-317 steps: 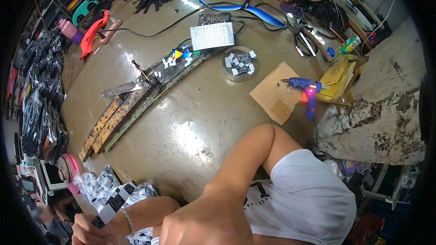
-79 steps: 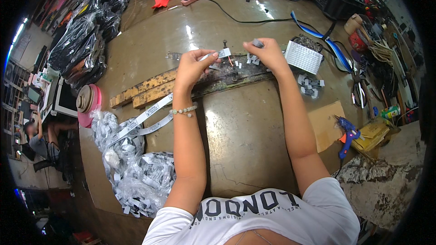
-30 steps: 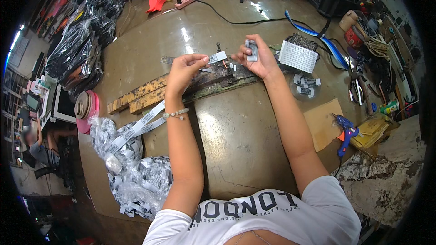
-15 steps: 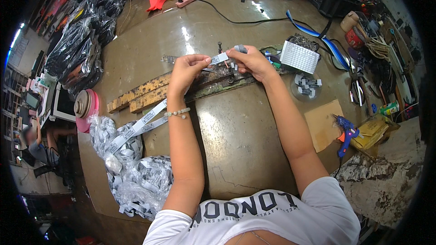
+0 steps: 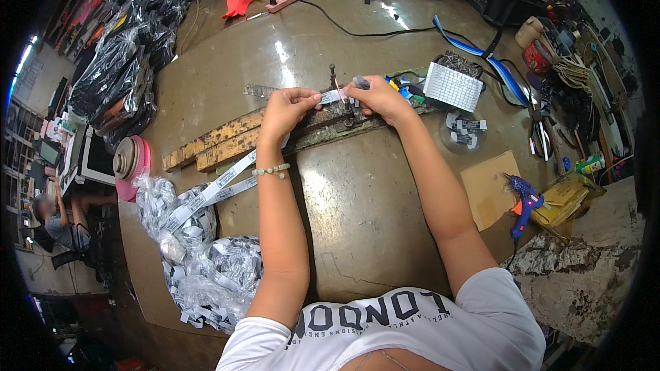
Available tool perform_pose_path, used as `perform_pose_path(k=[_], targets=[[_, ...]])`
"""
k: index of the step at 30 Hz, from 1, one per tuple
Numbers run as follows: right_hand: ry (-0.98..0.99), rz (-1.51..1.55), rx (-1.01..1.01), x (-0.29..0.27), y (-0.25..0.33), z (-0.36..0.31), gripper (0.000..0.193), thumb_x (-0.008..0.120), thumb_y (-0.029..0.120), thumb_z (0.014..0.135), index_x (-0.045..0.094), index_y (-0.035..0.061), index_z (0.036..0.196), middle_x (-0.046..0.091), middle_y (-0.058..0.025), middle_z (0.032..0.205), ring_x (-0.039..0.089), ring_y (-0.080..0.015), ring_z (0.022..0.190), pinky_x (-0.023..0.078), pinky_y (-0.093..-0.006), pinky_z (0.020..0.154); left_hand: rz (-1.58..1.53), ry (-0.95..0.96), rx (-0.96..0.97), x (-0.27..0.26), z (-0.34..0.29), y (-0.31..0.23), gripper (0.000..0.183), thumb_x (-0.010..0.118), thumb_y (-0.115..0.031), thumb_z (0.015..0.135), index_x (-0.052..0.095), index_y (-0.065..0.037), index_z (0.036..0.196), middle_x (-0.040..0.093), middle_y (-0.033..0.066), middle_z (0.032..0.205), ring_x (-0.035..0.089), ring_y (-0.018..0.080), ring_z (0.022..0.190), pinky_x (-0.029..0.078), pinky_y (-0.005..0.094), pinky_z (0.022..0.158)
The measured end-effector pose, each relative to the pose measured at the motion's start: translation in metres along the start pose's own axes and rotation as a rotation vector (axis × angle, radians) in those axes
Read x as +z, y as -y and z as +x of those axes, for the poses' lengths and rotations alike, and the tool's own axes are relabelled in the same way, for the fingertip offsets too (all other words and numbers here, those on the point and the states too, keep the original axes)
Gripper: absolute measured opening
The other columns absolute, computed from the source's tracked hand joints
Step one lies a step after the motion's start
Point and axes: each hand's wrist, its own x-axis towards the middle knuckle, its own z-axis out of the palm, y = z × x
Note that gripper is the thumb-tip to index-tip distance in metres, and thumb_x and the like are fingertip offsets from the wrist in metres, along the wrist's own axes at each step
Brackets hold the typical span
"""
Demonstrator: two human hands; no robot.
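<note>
My left hand [image 5: 287,115] is closed, pinching the printed label strip [image 5: 331,97] near its end. The strip's long white tail [image 5: 237,168] runs down behind my left wrist to a plastic bag of labels [image 5: 206,233]. My right hand [image 5: 382,99] is closed at the strip's other end, its fingertips partly hiding the hold. A small dark grey piece [image 5: 361,82] sticks up from its fingers. Between the hands, the strip lies against a thin pinkish wire [image 5: 338,88] beside an upright bolt [image 5: 333,72]. Both stand over worn yellow-and-black wooden bars [image 5: 220,139].
Right of my hands are a white gridded block [image 5: 454,86], a round container with label pieces [image 5: 463,129], cardboard [image 5: 489,189] and a blue glue gun [image 5: 526,203]. A tape roll [image 5: 130,165] sits left. A black cord [image 5: 357,31] crosses the far table. Another person sits far left.
Both hands have lowered slightly toward the bars, bringing the strip down against the thin wire. The grey piece in my right hand moved down with it.
</note>
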Motion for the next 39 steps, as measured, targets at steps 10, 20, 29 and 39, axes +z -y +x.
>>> perform_pose_path(k=[10, 20, 29, 39], targets=[[-0.128, -0.087, -0.092, -0.018, 0.041, -0.02, 0.039, 0.06, 0.042, 0.083, 0.063, 0.0037, 0.085, 0.043, 0.0054, 0.056, 0.037, -0.0031, 0.045, 0.028, -0.0199, 0.039, -0.077, -0.023, 0.132, 0.0, -0.014, -0.036, 0.02, 0.065, -0.013, 0.081, 0.065, 0.003, 0.093, 0.065, 0.0026, 0.073, 0.047, 0.0014, 0.053, 0.032, 0.0164, 0.045], [0.003, 0.093, -0.119, -0.016, 0.047, -0.024, 0.023, 0.069, 0.026, 0.078, 0.059, 0.005, 0.079, 0.046, 0.0055, 0.058, 0.036, -0.0028, 0.044, 0.027, -0.0181, 0.039, 0.09, 0.013, 0.079, 0.002, -0.016, -0.036, 0.024, 0.068, -0.02, 0.078, 0.067, -0.001, 0.092, 0.065, 0.0011, 0.07, 0.043, 0.0024, 0.049, 0.031, 0.0181, 0.043], [-0.003, 0.105, 0.013, -0.036, 0.022, -0.01, 0.02, 0.068, 0.023, 0.079, 0.059, 0.0048, 0.078, 0.043, 0.0052, 0.055, 0.034, -0.0045, 0.043, 0.028, -0.0205, 0.041, -0.001, 0.054, 0.073, -0.006, -0.003, -0.006, 0.023, 0.066, -0.015, 0.081, 0.065, 0.006, 0.09, 0.064, 0.0052, 0.072, 0.055, 0.0064, 0.062, 0.041, 0.0189, 0.057], [0.018, 0.079, 0.021, -0.042, 0.017, -0.009, 0.019, 0.068, 0.022, 0.079, 0.06, 0.004, 0.08, 0.042, 0.0052, 0.054, 0.035, -0.0046, 0.046, 0.028, -0.0204, 0.041, 0.084, 0.031, 0.061, -0.007, 0.001, -0.002, 0.024, 0.065, -0.014, 0.082, 0.063, 0.008, 0.09, 0.064, 0.0046, 0.072, 0.055, 0.0068, 0.065, 0.042, 0.0191, 0.06]])
